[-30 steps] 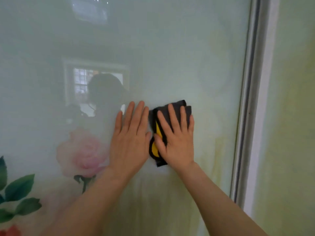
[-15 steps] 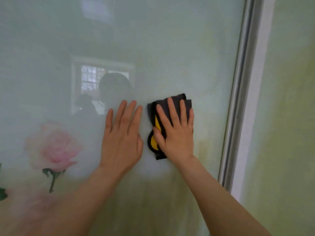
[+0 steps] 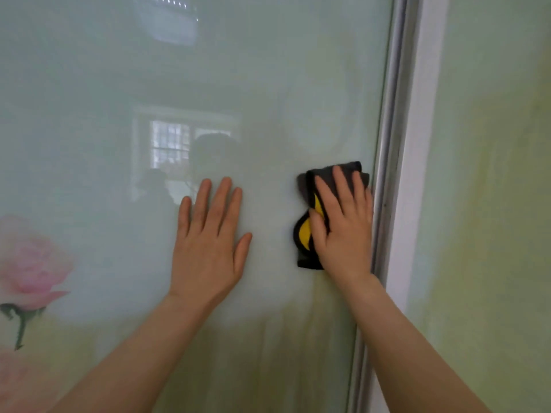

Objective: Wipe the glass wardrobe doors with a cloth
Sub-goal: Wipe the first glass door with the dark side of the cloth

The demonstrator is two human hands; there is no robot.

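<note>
1. frosted pale green glass wardrobe door [image 3: 268, 84], printed with a pink rose [image 3: 32, 263] near its left edge, fills most of the view; a window and a dim figure are reflected in it.
2. a folded dark grey cloth with yellow patches [image 3: 307, 231] is pressed flat against the glass at the door's right edge, just beside the pale metal frame strip [image 3: 390, 174].
3. the right hand [image 3: 343, 228] is laid open over the cloth, fingers spread and palm bearing down, so that the fabric is kept in full contact; nothing is gripped in a fist.
4. the left hand [image 3: 208, 245] is spread flat and empty on bare glass, apart from the cloth, judged to be placed there to brace the body and steady the panel.
5. the stroke is judged to be at the door's right limit; the neighbouring yellowish green panel [image 3: 492, 204] beyond the frame is not being touched.
</note>
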